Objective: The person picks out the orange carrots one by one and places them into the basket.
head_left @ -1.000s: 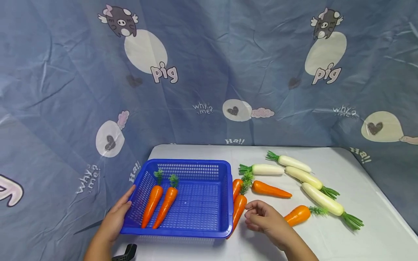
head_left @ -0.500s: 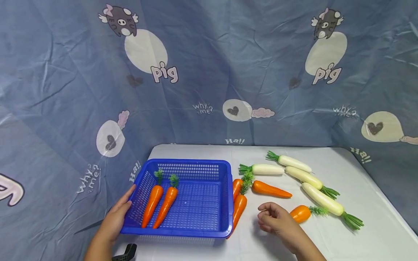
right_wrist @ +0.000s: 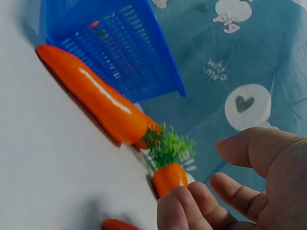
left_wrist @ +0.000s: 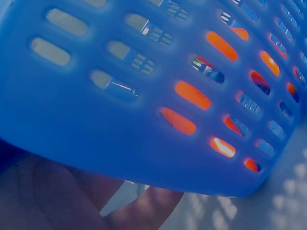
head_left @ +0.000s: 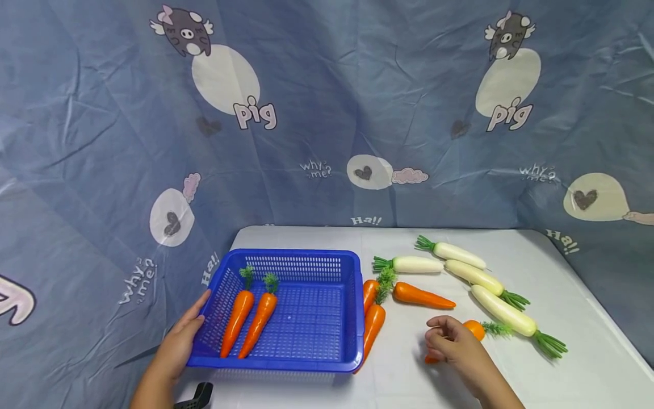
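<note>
My left hand (head_left: pixel 176 346) holds the left rim of a blue plastic basket (head_left: pixel 293 366). In the left wrist view its fingers pass behind the basket's edge and are partly hidden. Two carrots (head_left: pixel 237 322) with green tops lie side by side in the basket. My right hand (head_left: pixel 457 343) hovers over a carrot (head_left: pixel 474 328) and hides its middle; the tip shows below the thumb. Nothing is between its loosely bent fingers, and the thumb stands apart in the right wrist view. Against the basket's right side lie two more carrots (head_left: pixel 374 326), with another carrot (head_left: pixel 423 296) to their right.
Several white radishes (head_left: pixel 503 309) with green stalks lie at the back right of the white table (head_left: pixel 393 392). A blue patterned cloth (head_left: pixel 317 130) hangs behind and at both sides. A small black object (head_left: pixel 196 397) sits near the left forearm.
My right hand has moved right, away from the carrots beside the basket, to above the carrot on the right. My left hand and the basket have stayed in place.
</note>
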Demonstrator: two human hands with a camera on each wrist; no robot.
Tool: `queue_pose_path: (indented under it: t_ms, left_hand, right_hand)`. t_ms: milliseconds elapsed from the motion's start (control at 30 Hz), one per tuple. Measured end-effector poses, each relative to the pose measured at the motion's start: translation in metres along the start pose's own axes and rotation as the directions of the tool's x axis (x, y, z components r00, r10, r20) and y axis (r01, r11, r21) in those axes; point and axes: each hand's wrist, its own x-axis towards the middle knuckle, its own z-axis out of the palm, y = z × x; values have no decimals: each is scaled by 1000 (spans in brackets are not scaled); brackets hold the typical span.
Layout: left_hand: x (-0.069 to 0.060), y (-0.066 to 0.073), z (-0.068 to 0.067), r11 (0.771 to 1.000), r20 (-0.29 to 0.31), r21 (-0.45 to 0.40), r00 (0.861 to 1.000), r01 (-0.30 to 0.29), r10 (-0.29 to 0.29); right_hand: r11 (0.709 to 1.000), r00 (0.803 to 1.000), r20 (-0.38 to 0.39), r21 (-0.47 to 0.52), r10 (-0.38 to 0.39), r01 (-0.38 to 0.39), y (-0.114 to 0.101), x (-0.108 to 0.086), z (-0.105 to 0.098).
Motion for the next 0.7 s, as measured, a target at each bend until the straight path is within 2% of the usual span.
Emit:
queue_pose_path:
  t_ms: [200, 333, 600, 700]
  left_hand:
    - [-1, 0, 0, 1000, -1, 8, 1000, -4, 4]
    - [-1, 0, 0, 1000, -5, 13, 1000, -1, 1]
    - [-3, -2, 0, 998, -9, 15, 998, -62, 62]
    - [-1, -2, 0, 998, -6, 17, 998, -56, 57]
  right_hand:
    - [999, 996, -83, -51, 14, -18, 3, -3, -9]
    - [998, 994, -109, -46, 30, -36, 4, -4, -14]
    - [996, 986, -152, -48, 63, -71, 13, -7, -26]
    - [995, 981, -180, -40, 78, -87, 16, -7, -31]
